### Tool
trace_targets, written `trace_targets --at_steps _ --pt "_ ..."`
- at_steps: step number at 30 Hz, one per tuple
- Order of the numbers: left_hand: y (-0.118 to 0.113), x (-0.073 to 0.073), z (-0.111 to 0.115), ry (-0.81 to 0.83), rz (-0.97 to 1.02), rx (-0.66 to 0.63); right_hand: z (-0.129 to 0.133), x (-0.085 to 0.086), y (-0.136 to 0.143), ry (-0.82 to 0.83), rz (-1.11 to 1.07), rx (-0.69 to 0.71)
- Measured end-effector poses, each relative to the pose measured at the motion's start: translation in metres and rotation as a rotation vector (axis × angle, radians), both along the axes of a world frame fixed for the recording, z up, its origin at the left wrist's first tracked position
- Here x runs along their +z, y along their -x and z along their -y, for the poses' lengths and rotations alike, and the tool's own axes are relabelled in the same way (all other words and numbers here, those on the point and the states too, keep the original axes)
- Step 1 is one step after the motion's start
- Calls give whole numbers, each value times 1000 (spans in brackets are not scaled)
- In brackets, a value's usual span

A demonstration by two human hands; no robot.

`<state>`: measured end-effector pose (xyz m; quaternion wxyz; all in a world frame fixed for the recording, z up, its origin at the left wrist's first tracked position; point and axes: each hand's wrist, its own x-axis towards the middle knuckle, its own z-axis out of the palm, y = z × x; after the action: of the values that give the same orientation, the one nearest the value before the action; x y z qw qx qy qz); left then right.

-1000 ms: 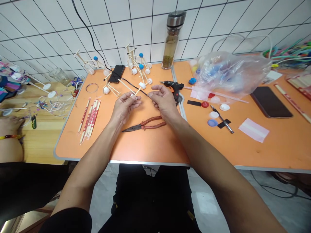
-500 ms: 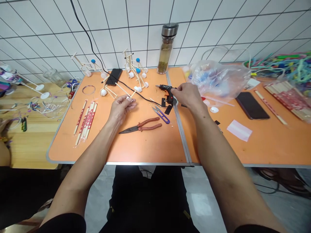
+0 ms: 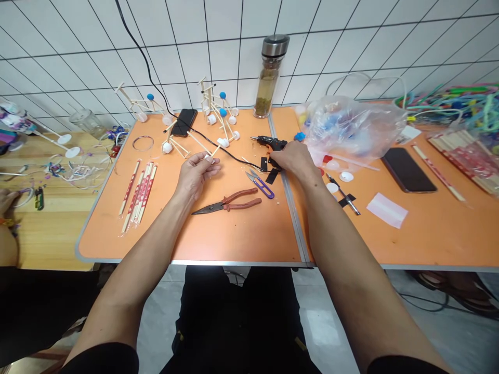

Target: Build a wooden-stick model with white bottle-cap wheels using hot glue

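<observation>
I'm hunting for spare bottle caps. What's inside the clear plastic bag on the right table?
Through the plastic bag, blurred blue and white shapes show, with a yellowish patch at its left end. They could be caps, but the crumpled film hides their outlines and anything deeper.

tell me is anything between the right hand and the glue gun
No, nothing visible. The right hand already lies on the black glue gun, its fingers over the handle. The small scissors and pliers lie nearer the table edge, clear of it. The left hand holds a stick piece apart.
</observation>
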<state>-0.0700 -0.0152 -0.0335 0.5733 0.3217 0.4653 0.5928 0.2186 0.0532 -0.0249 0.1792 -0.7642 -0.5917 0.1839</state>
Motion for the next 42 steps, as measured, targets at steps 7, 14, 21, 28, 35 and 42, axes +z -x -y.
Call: trace_targets --at_steps 7,14,21,28,35,42 --pt "1 -1 1 -5 -5 -2 1 -10 -7 -179 -86 -39" --pt "4 -7 -2 -15 -20 -8 6 -9 -10 -245 -519 -71" --pt "5 -8 -3 -25 -9 -1 14 2 -3 -212 -1006 -30" --pt "5 -8 -3 -16 -18 3 26 15 13 -270 -1122 76" --pt "5 -9 -3 -23 -22 -5 32 15 24 -233 -1233 159" --pt "3 -3 -1 -11 -19 4 38 25 25 -192 -1336 183"
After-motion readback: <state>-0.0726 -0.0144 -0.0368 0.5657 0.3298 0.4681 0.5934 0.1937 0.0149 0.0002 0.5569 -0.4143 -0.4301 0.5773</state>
